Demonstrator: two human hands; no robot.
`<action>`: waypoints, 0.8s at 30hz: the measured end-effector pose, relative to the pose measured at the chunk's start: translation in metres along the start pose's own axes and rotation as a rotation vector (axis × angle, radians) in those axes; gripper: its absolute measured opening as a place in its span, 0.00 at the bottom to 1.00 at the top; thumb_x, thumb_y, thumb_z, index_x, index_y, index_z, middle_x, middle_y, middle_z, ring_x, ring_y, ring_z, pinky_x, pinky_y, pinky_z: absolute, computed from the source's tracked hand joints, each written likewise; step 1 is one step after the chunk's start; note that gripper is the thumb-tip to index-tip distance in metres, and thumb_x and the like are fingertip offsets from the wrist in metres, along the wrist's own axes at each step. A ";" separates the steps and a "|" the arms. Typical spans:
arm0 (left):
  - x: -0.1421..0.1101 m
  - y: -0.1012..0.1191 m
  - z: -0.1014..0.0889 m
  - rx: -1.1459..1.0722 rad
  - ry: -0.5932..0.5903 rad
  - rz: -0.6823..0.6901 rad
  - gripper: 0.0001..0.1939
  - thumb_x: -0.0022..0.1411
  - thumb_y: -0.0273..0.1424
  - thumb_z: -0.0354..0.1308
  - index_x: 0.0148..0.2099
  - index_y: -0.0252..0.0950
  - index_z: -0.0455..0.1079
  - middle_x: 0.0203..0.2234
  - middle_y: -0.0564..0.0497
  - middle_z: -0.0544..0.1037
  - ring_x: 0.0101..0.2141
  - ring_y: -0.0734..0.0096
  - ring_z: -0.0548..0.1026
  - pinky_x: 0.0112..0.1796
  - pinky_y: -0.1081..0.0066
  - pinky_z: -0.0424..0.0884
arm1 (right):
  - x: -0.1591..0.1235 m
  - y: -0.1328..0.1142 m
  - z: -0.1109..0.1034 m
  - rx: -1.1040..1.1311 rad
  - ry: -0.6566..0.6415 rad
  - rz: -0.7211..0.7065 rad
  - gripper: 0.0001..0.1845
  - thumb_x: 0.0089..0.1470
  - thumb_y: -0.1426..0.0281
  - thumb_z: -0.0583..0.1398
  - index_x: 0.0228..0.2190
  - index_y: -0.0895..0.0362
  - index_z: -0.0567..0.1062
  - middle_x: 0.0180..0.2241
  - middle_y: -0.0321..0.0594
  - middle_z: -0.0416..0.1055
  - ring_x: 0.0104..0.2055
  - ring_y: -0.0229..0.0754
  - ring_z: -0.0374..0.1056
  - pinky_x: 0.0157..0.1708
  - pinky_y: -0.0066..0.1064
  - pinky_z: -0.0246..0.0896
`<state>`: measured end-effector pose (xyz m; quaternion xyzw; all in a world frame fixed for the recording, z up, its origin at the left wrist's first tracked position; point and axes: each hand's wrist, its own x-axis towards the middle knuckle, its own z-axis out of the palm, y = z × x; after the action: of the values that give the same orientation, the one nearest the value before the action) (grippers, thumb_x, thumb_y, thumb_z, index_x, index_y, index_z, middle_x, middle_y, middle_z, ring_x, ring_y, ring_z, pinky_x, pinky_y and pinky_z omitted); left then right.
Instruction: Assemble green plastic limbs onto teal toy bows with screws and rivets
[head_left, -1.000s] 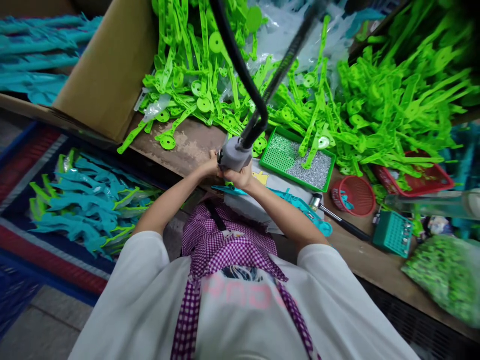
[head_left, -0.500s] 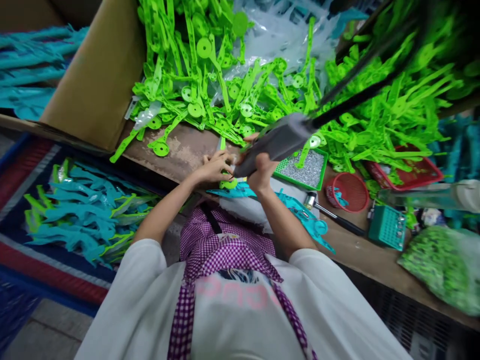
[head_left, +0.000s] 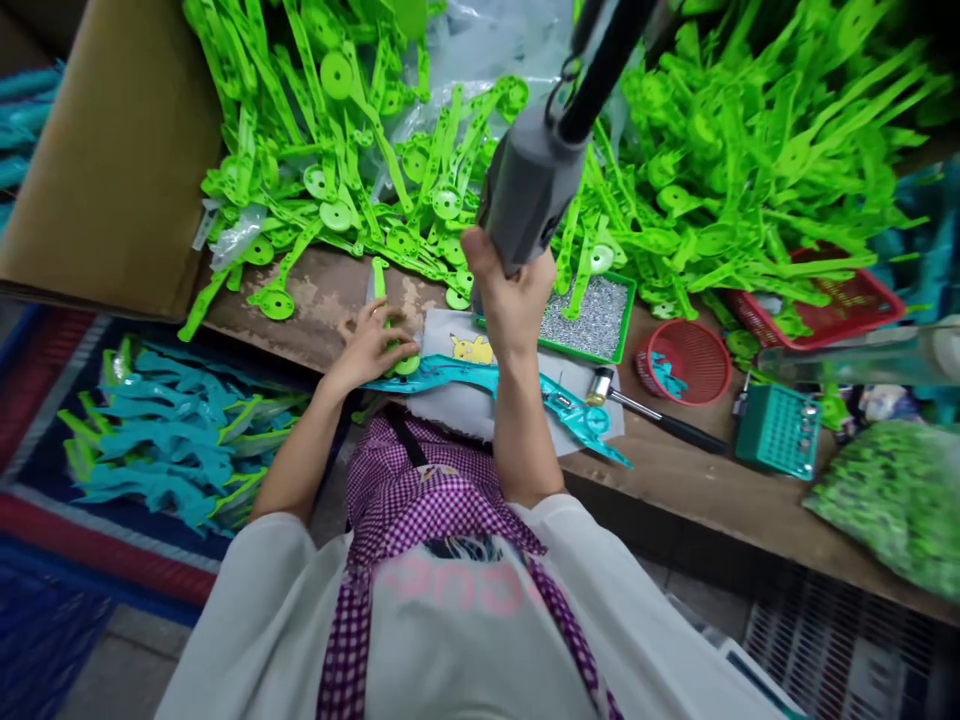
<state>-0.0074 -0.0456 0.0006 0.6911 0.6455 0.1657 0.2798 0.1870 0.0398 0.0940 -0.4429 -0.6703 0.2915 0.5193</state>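
Note:
My right hand (head_left: 510, 295) grips a grey power screwdriver (head_left: 529, 190) that hangs from a black cable (head_left: 607, 50), lifted above the bench. My left hand (head_left: 373, 345) presses down on a green plastic part (head_left: 405, 362) laid over a teal blade-shaped part (head_left: 480, 378). Both parts rest on a white cloth with a yellow cartoon print (head_left: 472, 350) at the bench's near edge.
A heap of green plastic parts (head_left: 675, 170) covers the back of the wooden bench (head_left: 330, 300). A green tray of screws (head_left: 592, 320), red baskets (head_left: 682, 360), a hammer (head_left: 645, 405) and a small teal box (head_left: 776, 430) sit right. Cardboard box (head_left: 112, 170) at left; teal parts (head_left: 180, 430) in a crate below.
My right hand has raised the screwdriver up off the parts and swung it upright. My left hand has stayed on the green part, sliding slightly left.

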 end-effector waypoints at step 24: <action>-0.002 -0.027 -0.014 0.005 0.162 -0.116 0.13 0.65 0.45 0.60 0.35 0.42 0.78 0.59 0.48 0.71 0.68 0.48 0.51 0.67 0.44 0.46 | -0.205 0.037 -0.080 -0.735 -0.360 0.239 0.19 0.63 0.52 0.58 0.35 0.56 0.75 0.34 0.44 0.76 0.35 0.46 0.71 0.37 0.37 0.58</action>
<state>-0.0379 -0.0452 -0.0043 0.6377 0.7052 0.2031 0.2339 0.2879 -0.1334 -0.0045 -0.6153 -0.7534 0.1640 0.1639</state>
